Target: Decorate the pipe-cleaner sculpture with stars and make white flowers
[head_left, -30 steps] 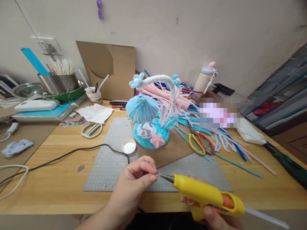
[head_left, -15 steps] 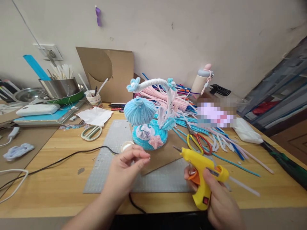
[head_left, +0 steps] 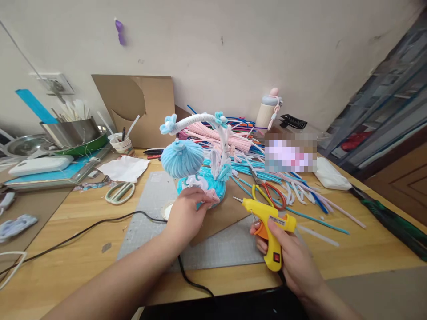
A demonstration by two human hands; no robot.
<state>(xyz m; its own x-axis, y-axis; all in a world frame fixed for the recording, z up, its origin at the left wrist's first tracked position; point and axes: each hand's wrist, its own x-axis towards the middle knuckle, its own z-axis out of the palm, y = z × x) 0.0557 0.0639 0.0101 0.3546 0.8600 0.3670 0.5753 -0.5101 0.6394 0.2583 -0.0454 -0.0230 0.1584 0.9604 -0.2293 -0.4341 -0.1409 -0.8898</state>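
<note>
- Closed tight round a yellow glue gun, the right hand holds it lower right of centre, nozzle pointing left
- Bunched fingers of the left hand press the base of the blue ornament at frame centre; whether they pinch anything is hidden
- Scissors lie just behind the gun

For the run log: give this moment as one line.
left hand: fingers touch pipe-cleaner lamp base | right hand: grips yellow glue gun, nozzle apart from lamp | lamp: upright on cardboard
</note>
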